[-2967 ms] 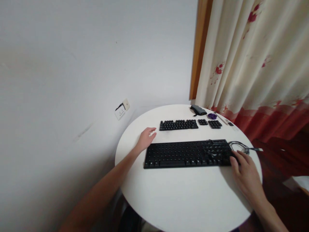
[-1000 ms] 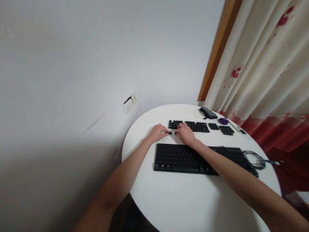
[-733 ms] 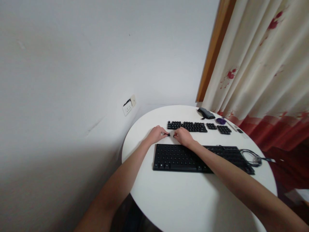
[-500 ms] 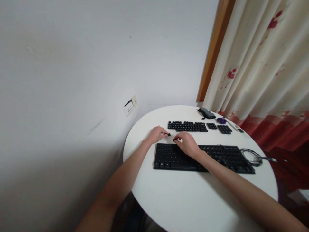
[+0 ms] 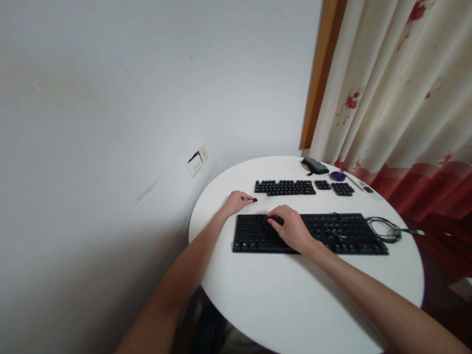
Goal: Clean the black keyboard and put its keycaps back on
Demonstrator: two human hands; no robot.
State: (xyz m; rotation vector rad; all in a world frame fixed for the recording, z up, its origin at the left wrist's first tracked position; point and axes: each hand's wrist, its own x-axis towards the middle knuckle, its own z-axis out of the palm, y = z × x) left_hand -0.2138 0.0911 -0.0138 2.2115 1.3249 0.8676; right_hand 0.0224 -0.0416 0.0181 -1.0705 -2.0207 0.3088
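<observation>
My left hand [image 5: 236, 202] pinches a small black keycap [image 5: 254, 199] between thumb and fingertips, just behind the keyboard's far left edge. Below and to the right of it, my right hand [image 5: 291, 228] is over the left half of a black keyboard [image 5: 341, 236]. Its thumb and index finger close on a small dark keycap, hard to tell apart from the black base behind it. The keyboard's left part shows bare key stems, with a few caps along the near row. Behind it lie black keycaps [image 5: 285, 187] set out in rows on the white table [image 5: 265, 290].
Two smaller keycap groups [image 5: 342, 189] lie to the right of the rows. A grey and black object [image 5: 315, 166], a purple lump [image 5: 338, 176] and a thin brush-like stick [image 5: 354, 183] are at the far right. A coiled cable [image 5: 391, 231] hangs over the right edge.
My right hand has drawn back from near the left hand and lowered over the keyboard. My left hand keeps its keycap at nearly the same spot. The view has shifted slightly.
</observation>
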